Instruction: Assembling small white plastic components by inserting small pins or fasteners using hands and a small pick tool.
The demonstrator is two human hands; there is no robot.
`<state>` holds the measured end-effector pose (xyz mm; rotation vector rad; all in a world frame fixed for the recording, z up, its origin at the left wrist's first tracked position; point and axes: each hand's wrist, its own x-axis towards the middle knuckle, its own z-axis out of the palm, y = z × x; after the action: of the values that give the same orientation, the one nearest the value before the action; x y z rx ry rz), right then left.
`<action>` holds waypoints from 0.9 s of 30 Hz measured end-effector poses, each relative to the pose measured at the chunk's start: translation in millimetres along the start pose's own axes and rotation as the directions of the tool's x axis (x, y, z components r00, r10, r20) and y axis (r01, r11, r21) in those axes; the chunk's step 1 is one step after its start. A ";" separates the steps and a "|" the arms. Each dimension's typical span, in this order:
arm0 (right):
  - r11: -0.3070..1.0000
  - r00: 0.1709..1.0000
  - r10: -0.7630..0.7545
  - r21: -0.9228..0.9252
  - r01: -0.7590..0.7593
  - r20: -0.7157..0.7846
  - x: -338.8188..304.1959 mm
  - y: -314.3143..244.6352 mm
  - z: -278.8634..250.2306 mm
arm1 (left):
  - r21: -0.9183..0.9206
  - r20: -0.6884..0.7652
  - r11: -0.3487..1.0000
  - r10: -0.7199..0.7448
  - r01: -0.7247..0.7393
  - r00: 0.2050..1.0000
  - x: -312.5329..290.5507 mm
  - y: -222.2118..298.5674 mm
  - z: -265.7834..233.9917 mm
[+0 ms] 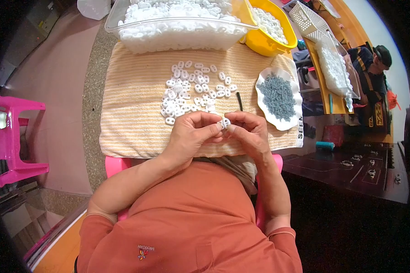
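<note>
My left hand and my right hand meet above the near part of a striped towel. Fingertips and thumbs of both pinch one small white plastic piece, which they partly cover. Just beyond them lies a loose heap of white oval two-holed plastic pieces, some scattered to its right. A thin black stick rests on the towel past my right fingers. To the right, a white wavy-edged dish holds many small slim grey pieces, too small to name surely.
A clear bin full of white pieces stands at the far edge, beside a yellow basin. A pink stool stands left. Another person sits far right near another clear bin; a dark table is nearer.
</note>
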<state>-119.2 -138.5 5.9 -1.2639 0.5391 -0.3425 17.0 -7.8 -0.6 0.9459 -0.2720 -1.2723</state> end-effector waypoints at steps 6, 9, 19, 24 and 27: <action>1.000 1.000 0.004 0.009 -0.004 0.009 -0.2 1.9 -1.4 | 0.006 0.011 1.000 0.010 -0.010 1.000 0.1 -1.1 -0.8; 1.000 1.000 0.006 0.016 -0.006 0.018 -0.7 0.7 -0.7 | 0.004 0.017 1.000 0.012 -0.012 1.000 0.0 -1.4 -0.8; 0.996 0.998 0.063 0.061 -0.065 0.024 -1.8 -7.0 2.0 | -0.013 0.019 0.999 -0.044 0.044 0.999 0.2 -0.7 -1.0; 0.989 0.998 0.063 0.129 -0.066 0.029 -2.1 -2.0 -0.8 | -0.054 0.007 0.997 -0.059 0.060 0.998 -1.3 2.6 3.4; 0.983 0.998 0.052 0.176 -0.059 0.043 -2.9 -3.1 0.9 | -0.054 0.015 0.995 -0.084 0.085 0.996 -1.3 2.6 1.5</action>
<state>-121.0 -137.1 9.7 -1.0791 0.4992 -0.3121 17.4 -7.4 2.6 0.9109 -0.2075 -1.3570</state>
